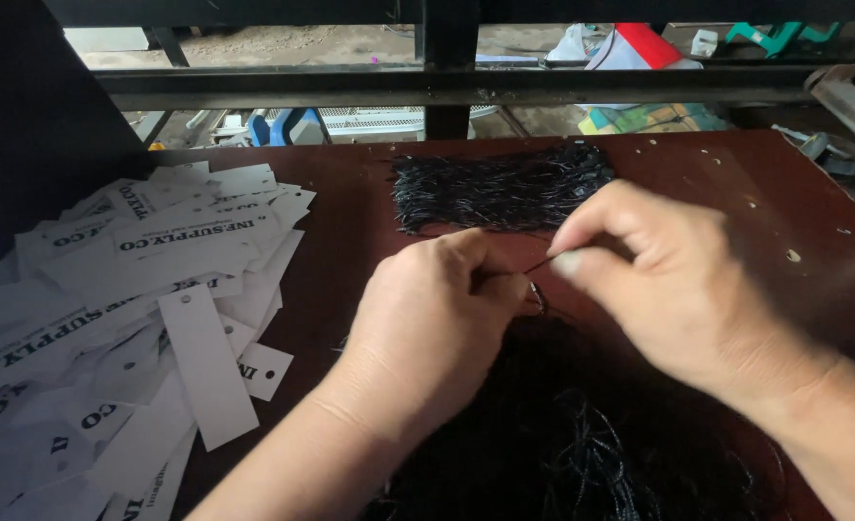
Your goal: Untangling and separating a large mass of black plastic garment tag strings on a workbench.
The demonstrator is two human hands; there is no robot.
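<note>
Hands: both mine, meeting at mid-table over the dark cord.
Left hand (442,309): I have it curled narrow, fingertips pinched on a thin black string (540,262); a small loop shows just beside the thumb.
Right hand (654,280): thumb and forefinger closed on the other end of the same string, held taut between the two hands.
Paper tags (128,318): loose heap at far left, white oblong slips with dark print, overlapping; one blank-side slip with a punched hole lies on top, near my left wrist.
Neat string bundle (500,188): black, laid flat beyond the hands, well apart from the tags.
Loose string mass (563,434): black tangle below the hands, partly under them.
Table (736,183): dark red-brown, chipped spots at right.
Background packages: red-and-white bag behind the rail at upper right, green item beside it; kinds unclear.
Risk, my judgement: string could slip from the pinch or snag in the tangle beneath; my forearm could scatter the tag heap.
</note>
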